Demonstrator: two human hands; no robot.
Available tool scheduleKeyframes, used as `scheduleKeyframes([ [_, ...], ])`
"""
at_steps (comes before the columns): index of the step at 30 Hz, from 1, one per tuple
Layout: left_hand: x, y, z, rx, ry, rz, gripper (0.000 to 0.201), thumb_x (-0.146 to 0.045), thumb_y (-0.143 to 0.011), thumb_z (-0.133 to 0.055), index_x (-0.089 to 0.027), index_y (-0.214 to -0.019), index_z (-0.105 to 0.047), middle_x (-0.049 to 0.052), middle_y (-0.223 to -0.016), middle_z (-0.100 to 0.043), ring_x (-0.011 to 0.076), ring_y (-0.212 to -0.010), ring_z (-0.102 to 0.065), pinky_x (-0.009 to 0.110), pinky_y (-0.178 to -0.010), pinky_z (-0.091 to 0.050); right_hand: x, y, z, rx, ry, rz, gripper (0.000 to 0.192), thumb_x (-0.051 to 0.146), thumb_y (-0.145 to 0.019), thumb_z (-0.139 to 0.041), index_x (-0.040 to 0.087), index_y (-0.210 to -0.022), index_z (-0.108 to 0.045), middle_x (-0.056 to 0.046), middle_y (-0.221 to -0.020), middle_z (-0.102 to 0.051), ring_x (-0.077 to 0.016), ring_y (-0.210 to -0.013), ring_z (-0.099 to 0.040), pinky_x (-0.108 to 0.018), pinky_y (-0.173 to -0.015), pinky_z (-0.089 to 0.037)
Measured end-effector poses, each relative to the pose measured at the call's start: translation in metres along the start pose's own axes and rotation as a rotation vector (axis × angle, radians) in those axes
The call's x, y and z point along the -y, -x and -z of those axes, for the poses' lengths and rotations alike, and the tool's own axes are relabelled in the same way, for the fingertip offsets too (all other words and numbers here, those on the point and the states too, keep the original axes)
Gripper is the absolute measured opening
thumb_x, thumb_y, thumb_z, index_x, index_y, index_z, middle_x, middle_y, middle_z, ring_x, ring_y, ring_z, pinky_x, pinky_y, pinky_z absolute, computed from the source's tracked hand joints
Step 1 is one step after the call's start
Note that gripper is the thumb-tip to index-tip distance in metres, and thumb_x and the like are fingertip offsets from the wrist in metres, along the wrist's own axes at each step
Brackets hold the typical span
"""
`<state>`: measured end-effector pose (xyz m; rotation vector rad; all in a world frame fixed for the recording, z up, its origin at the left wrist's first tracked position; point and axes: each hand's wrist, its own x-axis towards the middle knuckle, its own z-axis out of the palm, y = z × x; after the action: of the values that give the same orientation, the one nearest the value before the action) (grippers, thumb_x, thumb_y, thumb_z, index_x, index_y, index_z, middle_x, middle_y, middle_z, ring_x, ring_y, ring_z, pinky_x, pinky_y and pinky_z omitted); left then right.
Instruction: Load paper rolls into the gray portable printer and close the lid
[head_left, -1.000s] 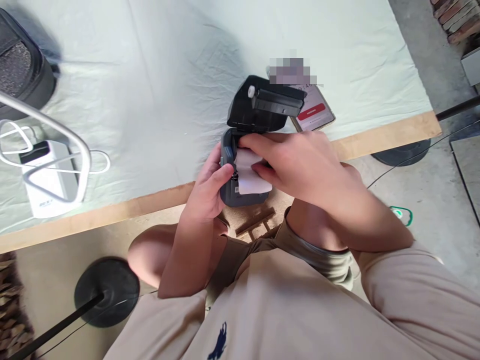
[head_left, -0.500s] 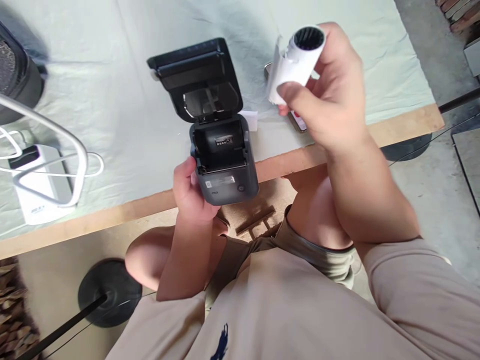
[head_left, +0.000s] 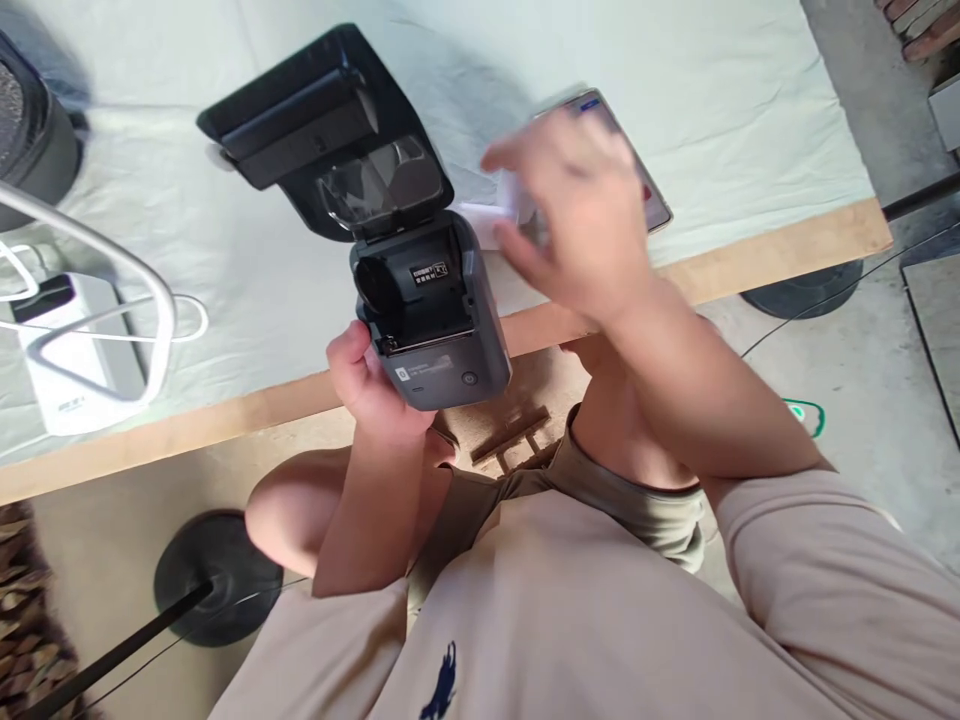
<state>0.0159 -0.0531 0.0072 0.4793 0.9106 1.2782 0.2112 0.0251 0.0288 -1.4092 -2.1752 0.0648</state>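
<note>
My left hand [head_left: 382, 390] grips a small dark grey label printer [head_left: 450, 370] from its left side, thumb on the edge. The lid [head_left: 322, 120], with a clear window, is raised, and the printer's compartment shows a small printed sticker and no roll. My right hand [head_left: 581, 210] is smeared by motion just right of the printer, over the table. Its thumb and forefinger look apart, with a blurred whitish shape [head_left: 510, 195] by them; whether this is the white roll in its grasp I cannot make out. A phone [head_left: 652, 195] lies partly under this hand.
A white piece of paper [head_left: 480, 212] lies behind the printer. On the left are a white box-shaped device [head_left: 82, 370] with a looped white cable [head_left: 161, 330] and a dark round container [head_left: 37, 150]. The table's wooden edge [head_left: 247, 425] runs in front of me.
My right hand has moved left and down, and the white roll no longer shows clearly in it. The printer has tilted and shifted left. More of the phone shows.
</note>
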Motion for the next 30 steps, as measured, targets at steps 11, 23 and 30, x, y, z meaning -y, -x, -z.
scheduleKeyframes([
  [11,-0.002,0.003,-0.006,0.073,0.035,-0.026,0.051,-0.062,-0.081,-0.064,-0.026,-0.115,-0.077,0.006,-0.111,-0.079,0.0338,-0.111,-0.073,0.041,-0.085,-0.061,0.005,-0.013,-0.028,0.159,0.078,-0.162,0.018,0.032,-0.086,-0.07,0.03,-0.1,-0.06,-0.005,-0.087,-0.073,-0.0271,-0.092,-0.059,-0.037,-0.066,-0.047],
  [23,-0.003,0.004,-0.009,0.065,0.042,-0.014,0.048,-0.06,-0.084,-0.061,-0.025,-0.113,-0.077,0.007,-0.112,-0.08,0.0365,-0.128,-0.066,0.044,-0.096,-0.059,0.017,-0.01,-0.003,0.164,0.115,-0.143,0.022,0.04,-0.09,-0.059,0.031,-0.109,-0.067,-0.002,-0.135,-0.07,-0.0292,-0.096,-0.068,-0.038,-0.057,-0.036],
  [30,-0.003,0.005,-0.013,0.012,-0.028,-0.03,0.053,-0.066,-0.087,-0.052,-0.026,-0.113,-0.075,0.007,-0.108,-0.08,0.0368,-0.12,-0.069,0.045,-0.092,-0.059,0.012,-0.008,-0.004,0.058,0.058,-0.166,0.036,0.029,-0.084,-0.061,0.027,-0.118,-0.072,-0.003,-0.098,-0.079,-0.0247,-0.084,-0.069,-0.034,-0.065,-0.04],
])
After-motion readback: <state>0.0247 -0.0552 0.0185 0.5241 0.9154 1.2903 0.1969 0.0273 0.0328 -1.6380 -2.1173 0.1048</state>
